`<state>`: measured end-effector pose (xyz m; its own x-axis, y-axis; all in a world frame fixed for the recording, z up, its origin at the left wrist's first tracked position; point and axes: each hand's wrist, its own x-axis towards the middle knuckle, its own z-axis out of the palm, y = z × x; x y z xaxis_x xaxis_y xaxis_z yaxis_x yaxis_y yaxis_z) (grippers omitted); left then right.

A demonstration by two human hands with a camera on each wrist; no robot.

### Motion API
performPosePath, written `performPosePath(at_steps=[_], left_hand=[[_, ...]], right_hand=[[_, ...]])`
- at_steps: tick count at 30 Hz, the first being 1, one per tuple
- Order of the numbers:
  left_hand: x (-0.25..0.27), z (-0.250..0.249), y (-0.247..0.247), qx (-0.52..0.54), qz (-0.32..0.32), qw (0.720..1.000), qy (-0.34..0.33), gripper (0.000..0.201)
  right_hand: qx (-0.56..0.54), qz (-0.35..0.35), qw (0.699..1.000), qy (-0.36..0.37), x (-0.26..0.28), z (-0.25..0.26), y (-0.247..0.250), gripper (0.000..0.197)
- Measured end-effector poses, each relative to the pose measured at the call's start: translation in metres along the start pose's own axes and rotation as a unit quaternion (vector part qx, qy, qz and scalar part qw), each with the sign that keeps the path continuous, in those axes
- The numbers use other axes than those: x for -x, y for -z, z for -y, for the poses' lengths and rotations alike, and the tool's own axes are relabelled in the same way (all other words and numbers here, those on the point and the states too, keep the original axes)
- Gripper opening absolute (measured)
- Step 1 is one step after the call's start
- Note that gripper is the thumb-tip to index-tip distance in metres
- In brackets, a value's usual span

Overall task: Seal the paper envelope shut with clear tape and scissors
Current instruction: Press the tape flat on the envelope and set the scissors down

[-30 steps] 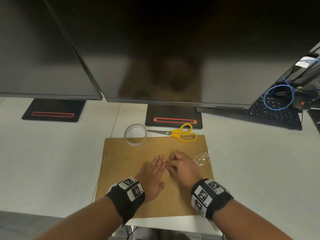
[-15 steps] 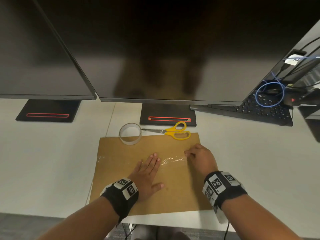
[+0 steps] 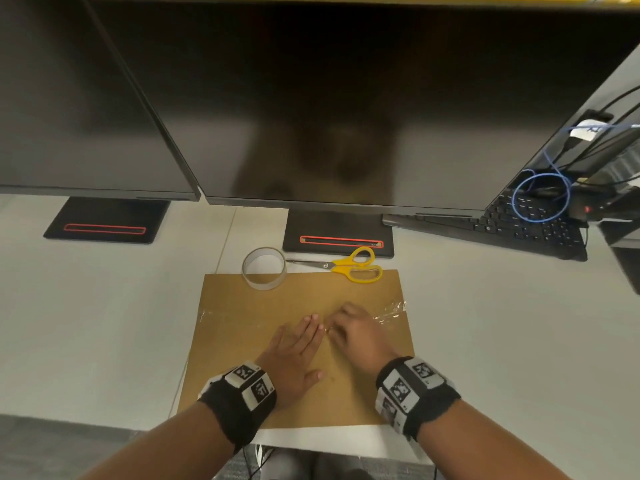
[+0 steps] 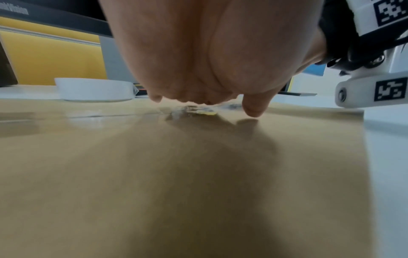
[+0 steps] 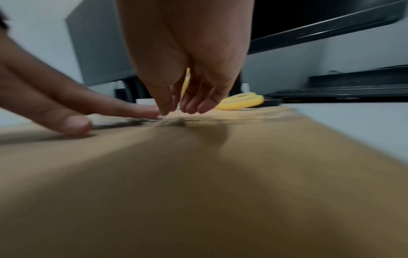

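A brown paper envelope (image 3: 239, 358) lies flat on the white desk. A strip of clear tape (image 3: 389, 315) runs across it from edge to edge, crinkled at its right end. My left hand (image 3: 304, 336) lies flat on the envelope (image 4: 176, 174), fingers straight and pressing on the tape. Right beside it, my right hand (image 3: 346, 327) presses the strip with bent fingertips (image 5: 192, 107) and holds nothing. The tape roll (image 3: 265, 268) rests on the envelope's far edge. Yellow-handled scissors (image 3: 351, 266) lie shut just beyond that edge.
Two dark monitors (image 3: 311, 116) hang low over the far desk, their black stands (image 3: 337, 233) right behind the scissors. A black keyboard (image 3: 502, 226) and a looped blue cable (image 3: 540, 195) sit at the far right. The desk's front edge (image 3: 329, 441) is just below the envelope.
My right hand slid to the right along the tape strip, then came back left beside my left hand. The left hand stayed flat on the envelope.
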<state>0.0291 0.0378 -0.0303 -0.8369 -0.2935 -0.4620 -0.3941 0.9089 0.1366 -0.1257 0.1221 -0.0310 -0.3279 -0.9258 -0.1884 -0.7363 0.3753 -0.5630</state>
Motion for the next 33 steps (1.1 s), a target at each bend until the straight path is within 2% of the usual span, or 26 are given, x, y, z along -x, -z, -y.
performPosePath(at_steps=[2,4,6,10,14,19,21,22,25,27,33], left_hand=[[0.004,0.001,0.0,0.01,-0.001,1.0,-0.006,0.073],[0.009,0.008,0.003,0.001,0.065,0.998,0.004,0.074],[0.015,0.018,0.005,-0.016,0.071,0.997,0.002,0.074],[0.027,0.036,0.003,-0.044,0.096,0.994,0.003,0.071],[0.03,0.04,-0.002,-0.029,0.091,0.995,0.007,0.071],[0.031,0.048,-0.01,0.011,0.056,0.996,0.063,0.069],[0.03,0.055,-0.015,0.024,0.0,0.995,0.099,0.076],[0.029,0.06,-0.015,0.035,-0.021,0.991,0.13,0.087],[0.029,0.079,-0.011,0.108,0.026,0.969,0.221,0.122],[0.029,0.087,-0.003,0.112,0.027,0.966,0.23,0.128],[0.026,0.091,-0.002,0.129,0.015,0.968,0.216,0.13]], right_hand=[[-0.039,0.022,0.999,0.016,-0.004,0.02,-0.014,0.015],[-0.07,0.003,0.997,-0.01,-0.01,0.026,-0.022,0.012],[-0.074,-0.016,0.996,-0.04,-0.017,0.024,-0.024,0.009],[-0.011,-0.009,0.996,-0.083,-0.025,0.027,-0.026,0.034],[0.022,0.003,0.994,-0.105,-0.03,0.031,-0.029,0.038],[-0.026,0.048,0.994,-0.096,-0.031,0.041,-0.034,0.031],[-0.02,0.042,0.995,-0.093,-0.028,0.042,-0.037,0.03],[-0.021,0.036,0.994,-0.1,-0.028,0.042,-0.037,0.032],[-0.029,0.028,0.99,-0.133,-0.029,0.041,-0.035,0.039],[-0.028,0.03,0.987,-0.153,-0.03,0.043,-0.034,0.039],[-0.005,0.033,0.985,-0.167,-0.027,0.053,-0.034,0.044]])
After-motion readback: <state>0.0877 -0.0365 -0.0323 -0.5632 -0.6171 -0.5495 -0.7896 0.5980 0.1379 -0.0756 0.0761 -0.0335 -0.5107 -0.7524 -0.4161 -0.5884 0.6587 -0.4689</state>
